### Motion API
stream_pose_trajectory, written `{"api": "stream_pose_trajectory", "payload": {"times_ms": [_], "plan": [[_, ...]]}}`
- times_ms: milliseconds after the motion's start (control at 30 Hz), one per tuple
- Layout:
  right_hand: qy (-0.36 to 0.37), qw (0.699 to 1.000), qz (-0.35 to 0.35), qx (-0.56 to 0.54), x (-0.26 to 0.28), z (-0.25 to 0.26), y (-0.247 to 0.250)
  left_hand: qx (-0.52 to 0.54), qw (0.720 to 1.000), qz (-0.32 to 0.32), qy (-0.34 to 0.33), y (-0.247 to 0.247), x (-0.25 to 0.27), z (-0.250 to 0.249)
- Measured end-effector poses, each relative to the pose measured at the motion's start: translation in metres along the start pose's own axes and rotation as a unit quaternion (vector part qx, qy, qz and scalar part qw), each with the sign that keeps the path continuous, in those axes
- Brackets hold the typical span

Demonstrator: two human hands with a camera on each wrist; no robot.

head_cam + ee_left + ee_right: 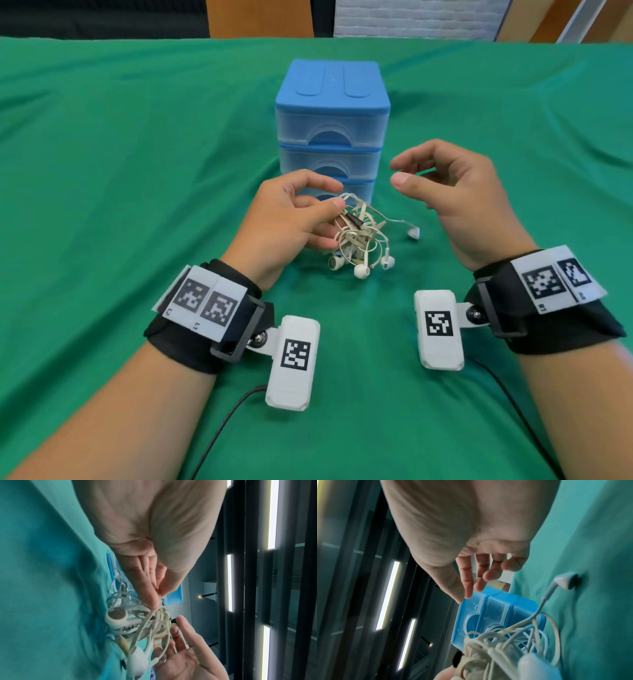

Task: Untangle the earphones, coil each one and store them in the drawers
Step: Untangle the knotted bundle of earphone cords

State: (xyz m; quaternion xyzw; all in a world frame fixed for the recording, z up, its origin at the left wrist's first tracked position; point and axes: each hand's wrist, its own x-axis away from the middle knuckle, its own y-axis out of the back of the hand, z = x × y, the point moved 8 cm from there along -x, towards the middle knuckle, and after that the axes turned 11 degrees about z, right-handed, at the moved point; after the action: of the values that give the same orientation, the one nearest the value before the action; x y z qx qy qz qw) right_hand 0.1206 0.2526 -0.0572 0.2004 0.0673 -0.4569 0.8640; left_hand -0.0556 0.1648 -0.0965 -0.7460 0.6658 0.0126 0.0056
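A tangled clump of white and cream earphones hangs just above the green cloth in front of the blue three-drawer box. My left hand pinches the clump's top between thumb and fingers; the left wrist view shows the tangle under the fingertips. One white earbud trails out to the right and rests on the cloth. My right hand hovers to the right of the clump, fingers loosely curved, holding nothing. All drawers are closed.
Green cloth covers the whole table, with wide bare areas left and right of the drawer box. Black cables run from the wrist cameras toward the near edge. Wooden furniture and a white wall stand behind the table.
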Motion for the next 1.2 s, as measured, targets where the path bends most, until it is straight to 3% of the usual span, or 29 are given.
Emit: {"api": "stream_pose_trajectory", "payload": {"times_ms": [133, 200, 267, 400, 533, 833, 933, 1100, 1200], "plan": [[0.025, 0.995, 0.095, -0.032, 0.003, 0.006, -0.017, 0.031, 0.999, 0.011, -0.003, -0.004, 0.0, -0.002], [0.023, 0.985, 0.169, -0.007, 0.006, 0.009, -0.031, 0.041, 0.999, 0.021, -0.012, -0.007, 0.0, -0.004], [0.018, 0.98, 0.198, 0.02, 0.007, 0.008, -0.036, 0.044, 0.998, 0.03, -0.021, -0.009, 0.001, -0.006], [0.001, 0.985, 0.172, 0.029, 0.006, 0.001, -0.029, 0.038, 0.998, 0.044, -0.03, -0.014, 0.001, -0.009], [0.0, 0.984, 0.14, 0.109, 0.004, -0.001, -0.022, 0.024, 0.998, 0.052, -0.037, -0.019, 0.003, -0.01], [-0.01, 0.978, 0.135, 0.159, 0.005, 0.003, -0.022, -0.021, 0.996, 0.063, -0.065, -0.022, 0.002, -0.013], [-0.023, 0.987, 0.119, 0.106, 0.005, -0.001, -0.019, -0.044, 0.994, 0.072, -0.076, -0.023, 0.001, -0.013], [-0.042, 0.994, 0.091, -0.042, 0.002, -0.005, -0.021, -0.115, 0.979, 0.158, -0.065, -0.043, 0.001, -0.006], [-0.054, 0.992, 0.079, -0.081, 0.001, -0.006, -0.021, -0.142, 0.976, 0.15, -0.07, -0.042, 0.0, -0.006]]}}
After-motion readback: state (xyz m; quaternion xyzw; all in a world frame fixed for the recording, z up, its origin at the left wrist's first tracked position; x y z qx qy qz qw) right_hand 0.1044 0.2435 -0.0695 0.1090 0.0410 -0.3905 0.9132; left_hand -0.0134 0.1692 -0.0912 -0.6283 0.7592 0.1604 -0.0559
